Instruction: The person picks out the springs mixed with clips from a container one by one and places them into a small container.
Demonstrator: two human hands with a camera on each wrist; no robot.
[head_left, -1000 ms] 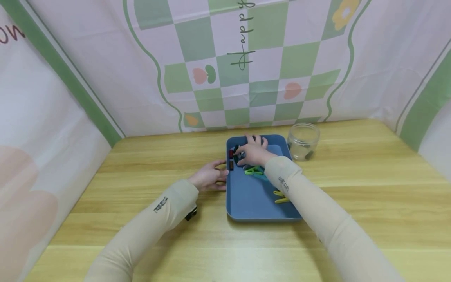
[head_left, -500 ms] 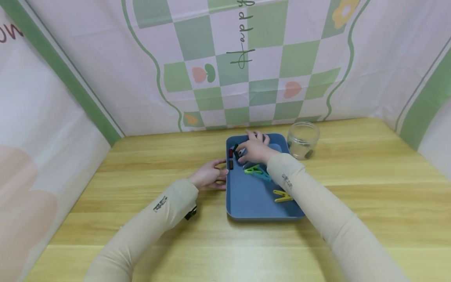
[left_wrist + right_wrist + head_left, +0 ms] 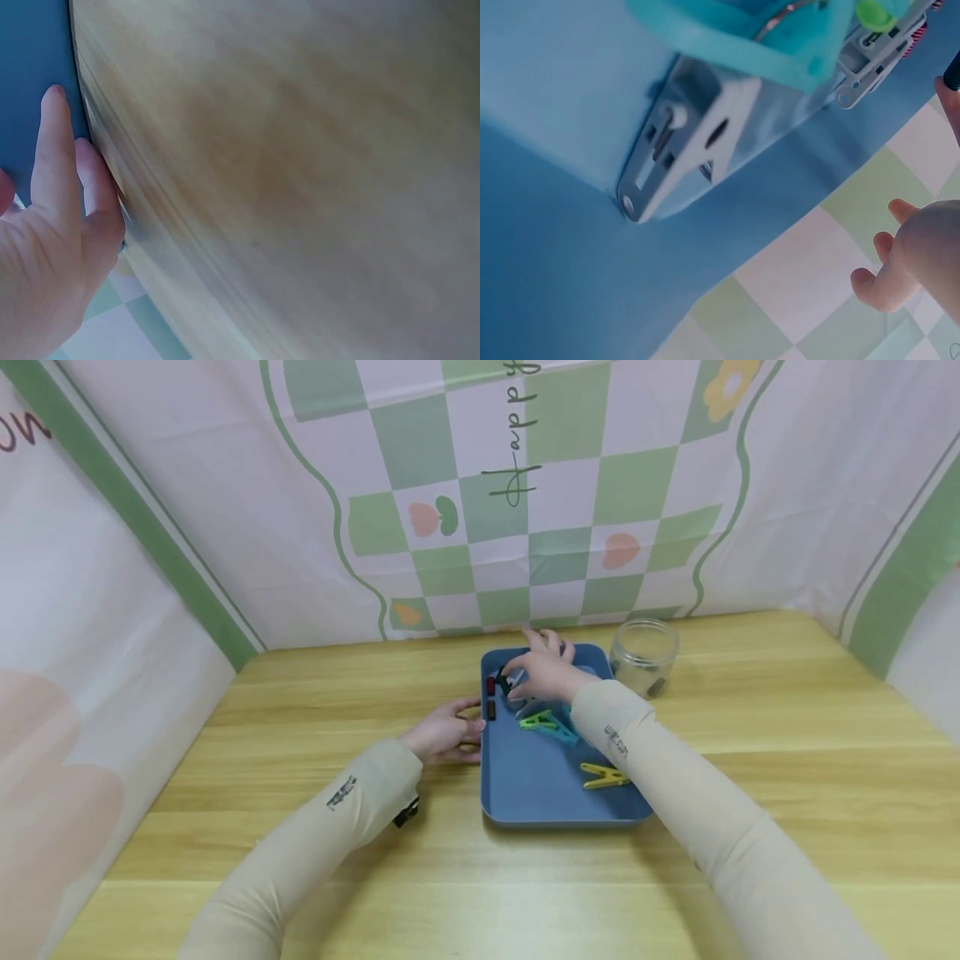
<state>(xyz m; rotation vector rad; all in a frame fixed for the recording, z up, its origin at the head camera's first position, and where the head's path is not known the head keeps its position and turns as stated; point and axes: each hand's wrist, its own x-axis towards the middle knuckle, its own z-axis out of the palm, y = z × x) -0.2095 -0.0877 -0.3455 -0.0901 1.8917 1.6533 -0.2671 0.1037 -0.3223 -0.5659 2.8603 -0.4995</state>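
Note:
My left hand (image 3: 444,732) rests against the left wall of a blue tray (image 3: 536,789), fingers extended; the left wrist view shows fingertips (image 3: 55,101) on that wall. Over the tray's far left corner, my right hand (image 3: 553,675) pinches a small dark ribbed cylinder (image 3: 953,73), partly cut off by the frame edge in the right wrist view. Beside it in the tray lie a dark red piece (image 3: 491,686) and a brown piece (image 3: 491,710). Grey clothespins (image 3: 694,131) lie beneath the right hand, near a teal clothespin (image 3: 806,56).
A green clothespin (image 3: 537,720), a blue clothespin (image 3: 558,732) and a yellow clothespin (image 3: 603,776) lie in the tray. A clear jar (image 3: 645,652) with dark pieces inside stands right of the tray's far end. A printed cloth (image 3: 495,560) hangs behind the wooden table (image 3: 337,693).
My right hand has shifted slightly away and to the right, and its forearm uncovers more of the yellow and blue clothespins. The left hand stays in place against the tray.

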